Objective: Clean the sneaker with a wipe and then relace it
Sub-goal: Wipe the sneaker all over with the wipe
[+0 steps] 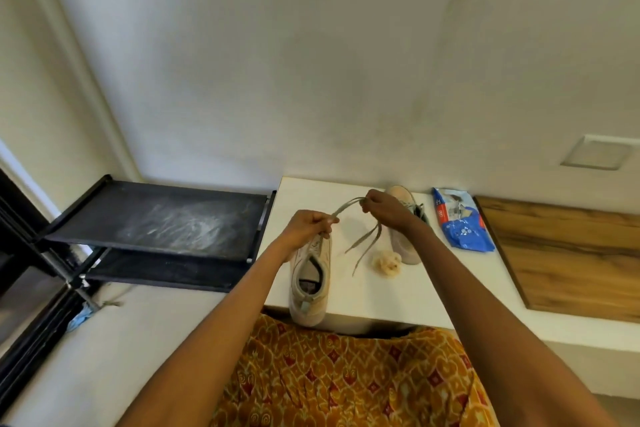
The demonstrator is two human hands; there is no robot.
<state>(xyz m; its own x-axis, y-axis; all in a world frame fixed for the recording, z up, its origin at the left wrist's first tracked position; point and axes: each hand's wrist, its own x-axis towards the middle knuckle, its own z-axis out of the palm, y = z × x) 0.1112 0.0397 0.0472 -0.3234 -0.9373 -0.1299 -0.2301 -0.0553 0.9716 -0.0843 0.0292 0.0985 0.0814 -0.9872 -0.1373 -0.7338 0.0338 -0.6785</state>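
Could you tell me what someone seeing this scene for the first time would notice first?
Most striking is the grey shoelace stretched between the left hand and the right hand, above the white table. Under the left hand lies a beige sneaker, its heel over the near edge. A crumpled wipe sits to its right, with a blue wipes pack farther right.
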